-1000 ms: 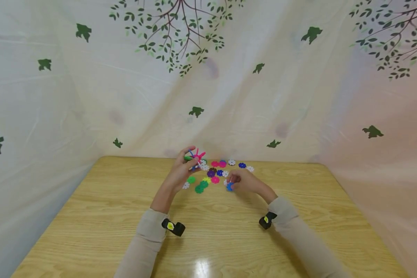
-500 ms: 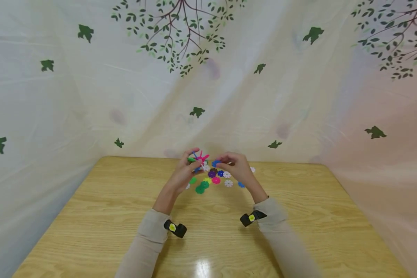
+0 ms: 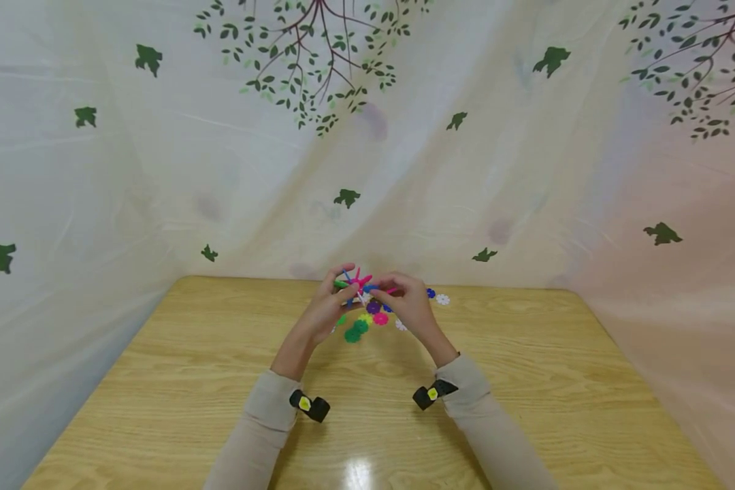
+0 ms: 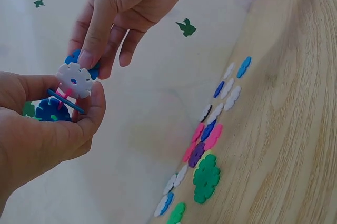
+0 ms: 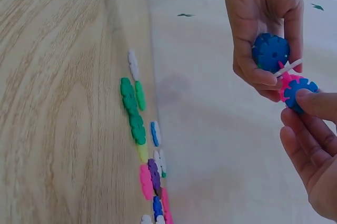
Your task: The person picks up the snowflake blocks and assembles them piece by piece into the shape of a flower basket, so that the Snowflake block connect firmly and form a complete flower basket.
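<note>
My left hand (image 3: 320, 312) holds a small cluster of interlocking flower-shaped plastic discs above the far part of the table. In the head view a pink disc (image 3: 359, 280) spreads its petals at the cluster's top. The left wrist view shows a white disc (image 4: 73, 80) and a dark blue disc (image 4: 51, 110) in it. Between thumb and fingers, my right hand (image 3: 407, 305) pinches a blue disc (image 5: 300, 94). That disc meets the cluster's pink disc (image 5: 287, 83) at the edge; whether their slots are joined I cannot tell. Fingers partly hide the cluster.
Loose discs lie below the hands on the wooden table (image 3: 367, 401), among them green (image 3: 352, 334), pink (image 3: 380, 318) and purple ones (image 3: 373, 307). A white disc (image 3: 443, 299) lies further right. Behind the table hangs a leaf-printed cloth (image 3: 269, 204).
My right hand has picked up a blue disc from the table's right side and carried it up and left to the cluster. My left hand has stayed nearly in place, holding the cluster.
</note>
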A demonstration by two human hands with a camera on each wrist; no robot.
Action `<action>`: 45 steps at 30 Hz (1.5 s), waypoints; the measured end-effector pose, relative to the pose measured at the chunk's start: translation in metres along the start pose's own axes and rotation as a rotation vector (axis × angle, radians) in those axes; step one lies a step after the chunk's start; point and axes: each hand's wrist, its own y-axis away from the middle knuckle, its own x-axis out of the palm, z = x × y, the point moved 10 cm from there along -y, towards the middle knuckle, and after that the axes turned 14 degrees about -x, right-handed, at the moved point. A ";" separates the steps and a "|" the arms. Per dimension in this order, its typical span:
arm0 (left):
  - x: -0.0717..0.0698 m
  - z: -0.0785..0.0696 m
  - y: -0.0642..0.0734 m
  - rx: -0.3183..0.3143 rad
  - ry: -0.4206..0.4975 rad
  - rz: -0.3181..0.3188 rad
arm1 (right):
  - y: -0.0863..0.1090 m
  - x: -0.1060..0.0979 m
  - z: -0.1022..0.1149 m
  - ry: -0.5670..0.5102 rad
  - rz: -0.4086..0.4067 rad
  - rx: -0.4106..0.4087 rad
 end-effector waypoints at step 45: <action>0.015 -0.001 -0.006 0.023 -0.007 0.023 | 0.004 0.002 -0.015 -0.036 -0.130 -0.121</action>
